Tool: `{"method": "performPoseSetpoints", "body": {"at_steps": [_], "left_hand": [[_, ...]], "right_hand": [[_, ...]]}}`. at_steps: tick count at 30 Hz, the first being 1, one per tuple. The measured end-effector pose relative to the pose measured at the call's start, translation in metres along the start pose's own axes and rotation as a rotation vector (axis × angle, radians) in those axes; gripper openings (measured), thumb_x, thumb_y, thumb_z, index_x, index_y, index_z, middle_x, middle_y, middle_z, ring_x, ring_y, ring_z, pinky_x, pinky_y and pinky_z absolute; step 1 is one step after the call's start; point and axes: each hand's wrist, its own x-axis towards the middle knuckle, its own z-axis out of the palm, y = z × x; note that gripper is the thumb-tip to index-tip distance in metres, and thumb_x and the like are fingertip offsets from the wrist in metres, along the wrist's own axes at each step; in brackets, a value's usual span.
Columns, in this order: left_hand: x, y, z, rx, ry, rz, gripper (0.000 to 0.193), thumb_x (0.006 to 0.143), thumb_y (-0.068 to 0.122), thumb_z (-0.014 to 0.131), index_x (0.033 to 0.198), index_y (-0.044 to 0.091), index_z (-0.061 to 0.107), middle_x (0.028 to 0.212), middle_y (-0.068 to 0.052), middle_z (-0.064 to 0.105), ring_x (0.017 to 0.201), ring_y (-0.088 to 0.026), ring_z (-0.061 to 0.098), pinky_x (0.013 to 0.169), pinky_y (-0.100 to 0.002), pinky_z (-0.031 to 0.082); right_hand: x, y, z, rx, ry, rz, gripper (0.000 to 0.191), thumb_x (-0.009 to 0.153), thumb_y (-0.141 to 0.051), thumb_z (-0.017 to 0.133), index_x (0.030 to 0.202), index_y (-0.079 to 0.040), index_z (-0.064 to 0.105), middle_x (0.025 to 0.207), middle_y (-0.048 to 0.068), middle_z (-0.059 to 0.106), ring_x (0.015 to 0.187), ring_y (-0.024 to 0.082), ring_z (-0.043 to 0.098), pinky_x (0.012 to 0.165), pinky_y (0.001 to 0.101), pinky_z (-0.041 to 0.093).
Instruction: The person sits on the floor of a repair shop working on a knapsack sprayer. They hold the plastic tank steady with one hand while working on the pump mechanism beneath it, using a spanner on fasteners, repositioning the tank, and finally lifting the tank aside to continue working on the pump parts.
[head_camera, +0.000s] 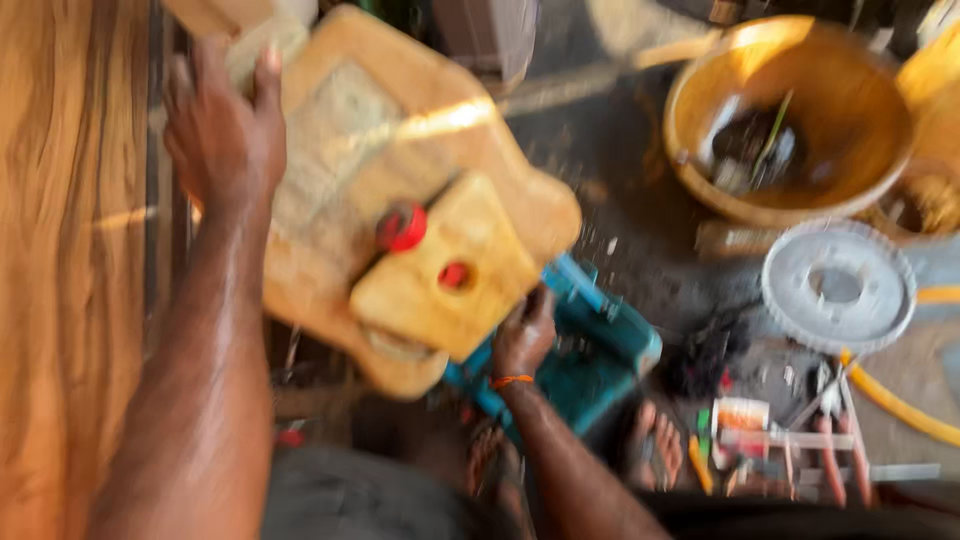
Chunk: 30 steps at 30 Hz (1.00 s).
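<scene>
Head view, blurred: the left hand (225, 130) grips the top edge of a yellow jerrycan (400, 200), fingers clenched on it; the right hand (523, 335) grasps its lower corner above a teal crate (590, 360). The jerrycan hangs tilted, red cap (402, 227) on, not yet set down.

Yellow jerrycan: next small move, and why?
Probably steady it before anything else. The jerrycan is tilted, with the left hand gripping its far end and the right hand at its near corner over a teal tool. The red cap looks on; the blurred view suggests things are moving.
</scene>
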Motion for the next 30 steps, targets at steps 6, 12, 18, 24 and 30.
{"method": "performPoseSetpoints", "body": {"at_steps": [6, 12, 18, 24, 30], "left_hand": [[0.007, -0.004, 0.008, -0.089, -0.044, -0.112, 0.052, 0.106, 0.056, 0.062, 0.139, 0.016, 0.055, 0.13, -0.023, 0.062, 0.12, -0.046, 0.059, 0.092, -0.059, 0.049], [0.009, -0.008, 0.006, -0.03, 0.068, -0.122, 0.06, 0.096, 0.058, 0.062, 0.135, 0.012, 0.057, 0.124, -0.023, 0.062, 0.107, -0.044, 0.062, 0.087, -0.057, 0.05], [0.005, -0.003, -0.005, 0.0, 0.063, -0.116, 0.058, 0.098, 0.059, 0.059, 0.131, 0.012, 0.058, 0.119, -0.019, 0.063, 0.115, -0.039, 0.062, 0.09, -0.055, 0.051], [0.013, -0.017, 0.015, -0.027, 0.094, -0.087, 0.068, 0.095, 0.061, 0.063, 0.14, 0.01, 0.054, 0.129, -0.026, 0.059, 0.115, -0.043, 0.059, 0.09, -0.057, 0.049], [0.017, -0.034, 0.038, -0.05, -0.004, -0.086, 0.054, 0.108, 0.059, 0.062, 0.139, 0.016, 0.056, 0.136, -0.024, 0.058, 0.118, -0.045, 0.06, 0.089, -0.058, 0.051]], "right_hand": [[0.035, 0.035, 0.014, 0.229, 0.087, -0.038, 0.028, 0.103, -0.022, 0.059, 0.119, 0.0, 0.065, 0.108, 0.017, 0.074, 0.093, 0.027, 0.068, 0.087, 0.039, 0.054], [0.04, 0.04, 0.031, 0.097, 0.128, 0.19, 0.026, 0.098, -0.026, 0.07, 0.104, -0.001, 0.067, 0.094, 0.014, 0.074, 0.082, 0.021, 0.066, 0.078, 0.0367, 0.054], [0.039, 0.013, 0.025, -0.03, 0.209, 0.048, 0.028, 0.095, -0.025, 0.073, 0.104, 0.001, 0.066, 0.095, 0.015, 0.074, 0.081, 0.021, 0.066, 0.076, 0.0385, 0.053], [-0.012, 0.005, 0.029, 0.631, -0.052, 0.144, 0.031, 0.101, -0.026, 0.051, 0.121, -0.009, 0.066, 0.107, 0.001, 0.075, 0.092, 0.013, 0.069, 0.079, 0.0335, 0.058], [-0.017, 0.044, 0.01, -0.198, -0.18, -0.538, 0.014, 0.098, -0.008, 0.06, 0.11, -0.001, 0.063, 0.101, 0.022, 0.07, 0.094, 0.04, 0.066, 0.08, 0.0433, 0.052]]}}
